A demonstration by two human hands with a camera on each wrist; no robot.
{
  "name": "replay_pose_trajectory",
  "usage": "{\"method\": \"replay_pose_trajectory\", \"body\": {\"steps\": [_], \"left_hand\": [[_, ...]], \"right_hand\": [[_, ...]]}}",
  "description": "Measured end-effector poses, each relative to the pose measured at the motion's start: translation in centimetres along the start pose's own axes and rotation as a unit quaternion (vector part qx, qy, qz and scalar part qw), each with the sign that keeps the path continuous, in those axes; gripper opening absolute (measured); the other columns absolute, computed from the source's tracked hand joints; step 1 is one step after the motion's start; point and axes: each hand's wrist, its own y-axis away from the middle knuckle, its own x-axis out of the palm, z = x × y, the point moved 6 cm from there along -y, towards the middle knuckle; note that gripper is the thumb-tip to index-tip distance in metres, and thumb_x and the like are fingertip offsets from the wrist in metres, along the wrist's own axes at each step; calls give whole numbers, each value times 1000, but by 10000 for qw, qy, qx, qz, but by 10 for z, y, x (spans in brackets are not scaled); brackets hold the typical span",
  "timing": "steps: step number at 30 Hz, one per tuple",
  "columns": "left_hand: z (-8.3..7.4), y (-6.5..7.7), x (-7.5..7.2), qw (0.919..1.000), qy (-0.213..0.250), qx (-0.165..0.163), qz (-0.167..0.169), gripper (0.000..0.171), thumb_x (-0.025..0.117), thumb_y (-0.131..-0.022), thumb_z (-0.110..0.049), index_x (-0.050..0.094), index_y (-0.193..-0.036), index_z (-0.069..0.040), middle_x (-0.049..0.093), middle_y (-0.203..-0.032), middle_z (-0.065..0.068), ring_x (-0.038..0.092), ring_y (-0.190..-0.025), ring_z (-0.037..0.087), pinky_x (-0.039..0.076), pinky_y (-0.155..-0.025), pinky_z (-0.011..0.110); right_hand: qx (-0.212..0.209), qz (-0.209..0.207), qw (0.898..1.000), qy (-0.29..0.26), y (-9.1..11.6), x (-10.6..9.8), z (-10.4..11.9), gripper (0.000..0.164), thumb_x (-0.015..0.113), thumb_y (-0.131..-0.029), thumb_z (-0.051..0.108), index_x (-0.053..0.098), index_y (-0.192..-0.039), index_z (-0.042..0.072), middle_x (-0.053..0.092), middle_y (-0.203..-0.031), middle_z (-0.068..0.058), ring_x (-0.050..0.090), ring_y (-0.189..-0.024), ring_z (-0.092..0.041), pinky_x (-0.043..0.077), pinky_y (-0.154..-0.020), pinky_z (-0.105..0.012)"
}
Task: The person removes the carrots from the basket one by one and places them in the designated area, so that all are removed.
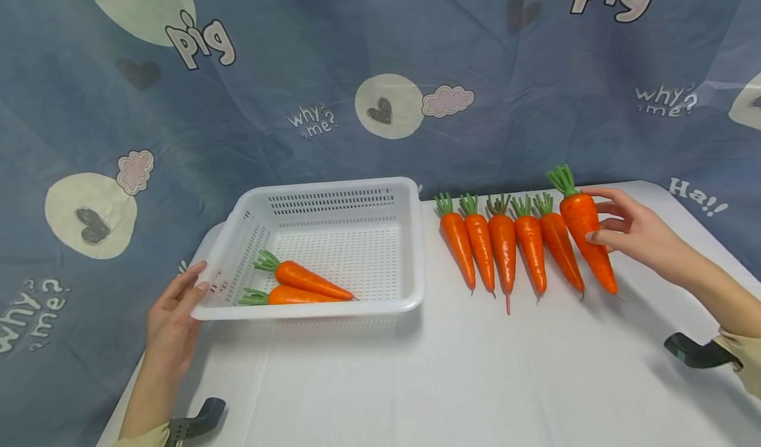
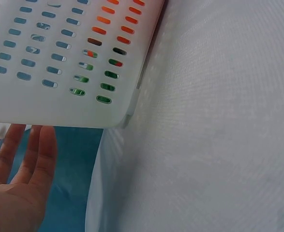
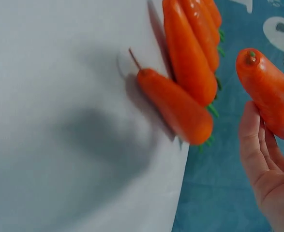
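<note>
An orange carrot with a green top is pinched between the thumb and fingers of my right hand. It is held a little above the table, tip down toward me, at the right end of a row of several carrots. My left hand touches the left end of a white perforated plastic basket, thumb at the rim. In the left wrist view its fingers stretch straight along that end. Two carrots lie inside the basket near the front wall, which partly hides the lower one.
A white cloth covers the table, with its back edge just behind the carrots and basket. Behind hangs a blue printed curtain. Dark straps with mounts sit on both wrists.
</note>
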Motion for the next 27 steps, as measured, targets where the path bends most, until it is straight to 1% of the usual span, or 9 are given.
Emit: {"method": "replay_pose_trajectory", "body": {"steps": [7, 10, 14, 18, 20, 21, 24, 27], "left_hand": [[-1, -1, 0, 10000, -37, 17, -49, 48, 63, -98, -14, 51, -144, -11, 47, -136, 3, 49, -115, 15, 51, -82, 18], [-1, -1, 0, 9999, -75, 13, -85, 47, 63, -98, -14, 51, -143, -12, 47, -136, 3, 49, -115, 15, 51, -81, 18], [0, 0, -1, 9999, -84, 0, -111, 47, 63, -97, -14, 52, -143, -12, 48, -136, 3, 49, -115, 15, 51, -81, 18], [0, 0, -1, 9999, -40, -34, -122, 47, 64, -97, -14, 52, -143, -12, 48, -136, 3, 49, -114, 15, 52, -80, 19], [1, -1, -1, 9999, -44, -60, -121, 47, 63, -97, -14, 52, -143, -12, 47, -137, 4, 49, -115, 15, 52, -81, 18], [1, 0, -1, 9999, -56, -76, -119, 47, 63, -97, -15, 52, -143, -13, 46, -138, 4, 49, -115, 15, 51, -81, 18], [1, 0, 0, 9999, -60, -121, -105, 48, 63, -97, -15, 51, -144, -13, 44, -141, 5, 48, -116, 15, 51, -81, 18], [1, -1, 0, 9998, -17, -146, -101, 48, 63, -97, -14, 51, -144, -13, 43, -142, 6, 48, -117, 15, 51, -81, 18]], "right_hand": [[265, 38, 9994, 213, -2, -9, -15, 61, 60, -97, 8, 31, -150, 17, 41, -136, -9, 59, -98, 0, 55, -70, -26], [375, 132, 9988, 289, -4, -12, -21, 61, 60, -97, 11, 30, -150, 15, 40, -138, -15, 58, -96, 4, 55, -70, -27], [518, 266, 9976, 361, -6, -14, -29, 61, 61, -97, 14, 29, -150, 11, 42, -137, -25, 57, -91, 7, 55, -69, -27], [662, 389, 9959, 480, -10, -15, -38, 63, 61, -97, 17, 27, -149, 7, 42, -136, -31, 58, -90, 5, 56, -69, -28], [780, 422, 9944, 574, -12, -16, -43, 64, 62, -97, 18, 27, -149, 7, 42, -137, -31, 59, -92, 1, 56, -69, -29], [813, 461, 9937, 624, -13, -15, -45, 64, 61, -97, 18, 27, -150, 6, 41, -137, -32, 59, -94, -4, 56, -69, -29], [923, 551, 9915, 734, -16, -15, -51, 65, 61, -97, 19, 26, -150, 5, 41, -137, -32, 60, -103, -22, 56, -70, -30], [949, 663, 9902, 775, -18, -13, -57, 66, 60, -99, 20, 24, -151, 2, 39, -137, -34, 53, -112, -40, 56, -70, -30]]}}
